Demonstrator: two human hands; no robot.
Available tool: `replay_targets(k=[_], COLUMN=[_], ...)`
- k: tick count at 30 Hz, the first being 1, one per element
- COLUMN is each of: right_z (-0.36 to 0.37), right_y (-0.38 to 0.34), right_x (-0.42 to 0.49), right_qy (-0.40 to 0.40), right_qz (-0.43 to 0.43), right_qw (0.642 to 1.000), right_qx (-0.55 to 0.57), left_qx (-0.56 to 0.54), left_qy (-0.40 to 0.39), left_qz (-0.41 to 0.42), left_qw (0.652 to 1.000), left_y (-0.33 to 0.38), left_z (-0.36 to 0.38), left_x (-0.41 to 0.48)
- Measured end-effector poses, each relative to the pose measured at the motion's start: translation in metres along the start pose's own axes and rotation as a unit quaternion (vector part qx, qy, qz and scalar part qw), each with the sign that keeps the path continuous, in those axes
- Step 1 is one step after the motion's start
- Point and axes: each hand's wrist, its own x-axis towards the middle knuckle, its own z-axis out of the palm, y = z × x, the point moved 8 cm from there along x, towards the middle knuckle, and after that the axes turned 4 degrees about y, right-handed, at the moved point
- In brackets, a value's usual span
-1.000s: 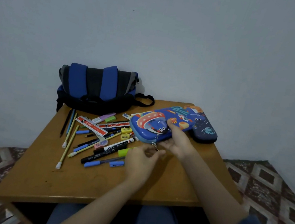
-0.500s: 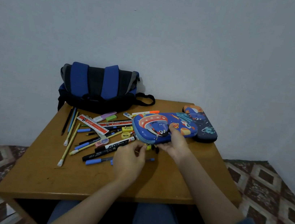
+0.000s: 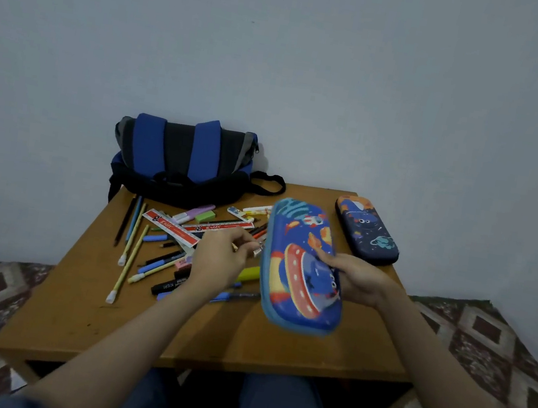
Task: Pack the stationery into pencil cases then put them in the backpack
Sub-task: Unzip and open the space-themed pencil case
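A blue pencil case with a UFO picture [image 3: 300, 263] is turned lengthwise toward me, lifted a little and blurred. My right hand [image 3: 359, 278] grips its right edge. My left hand [image 3: 220, 259] pinches the metal zipper pull [image 3: 258, 249] on the case's left side. A second dark blue pencil case [image 3: 366, 229] lies shut at the table's back right. Pens, pencils and rulers [image 3: 165, 244] lie scattered on the left half of the table. The blue and black backpack [image 3: 183, 160] stands at the back left against the wall.
The small wooden table [image 3: 200, 336] stands against a pale wall. Patterned carpet [image 3: 483, 341] lies on both sides. My knees in dark trousers sit under the near edge.
The UFO case has been swung from lying crosswise to pointing toward me and pulled nearer. My left hand has moved up to its zipper pull. The second case is now uncovered.
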Motion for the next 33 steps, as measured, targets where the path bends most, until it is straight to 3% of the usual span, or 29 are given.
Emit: replay_targets(k=[4, 10, 15, 17, 19, 22, 24, 27, 29, 31, 33], right_z=[0.005, 0.015, 0.038, 0.038, 0.033, 0.007, -0.012, -0.009, -0.011, -0.011, -0.027], right_y=[0.015, 0.033, 0.039, 0.039, 0.034, 0.027, 0.022, 0.016, 0.010, 0.005, 0.008], right_x=[-0.008, -0.018, -0.021, -0.020, -0.020, -0.014, -0.012, -0.016, -0.015, -0.012, -0.001], right_qy=[-0.088, -0.174, -0.247, -0.240, -0.202, -0.060, 0.005, -0.048, -0.058, -0.083, -0.007], right_qz=[0.036, 0.068, 0.098, 0.105, 0.092, 0.056, -0.001, -0.049, -0.076, -0.104, -0.109], right_qw=[0.991, 0.971, 0.937, 0.939, 0.957, 0.995, 1.000, 0.980, 0.967, 0.937, 0.909], right_qx=[-0.098, -0.152, -0.226, -0.225, -0.185, -0.049, 0.025, 0.187, 0.237, 0.321, 0.401], left_qx=[-0.005, -0.011, -0.113, -0.115, -0.108, -0.142, -0.182, -0.222, -0.244, -0.271, -0.284], left_qy=[-0.001, -0.028, -0.198, -0.223, -0.209, -0.181, -0.168, -0.128, -0.094, -0.061, -0.049], left_qz=[-0.037, -0.047, -0.041, -0.048, -0.064, -0.129, -0.173, -0.227, -0.253, -0.267, -0.265], left_qw=[0.999, 0.998, 0.973, 0.967, 0.970, 0.965, 0.953, 0.939, 0.931, 0.923, 0.920], left_y=[-0.019, -0.033, -0.024, -0.026, -0.029, -0.037, -0.046, -0.061, -0.069, -0.075, -0.074], left_z=[-0.007, -0.008, 0.009, 0.011, 0.008, 0.004, 0.000, -0.005, -0.007, -0.009, -0.006], left_x=[0.010, 0.012, 0.005, 0.006, 0.008, 0.010, 0.009, 0.008, 0.007, 0.008, 0.004])
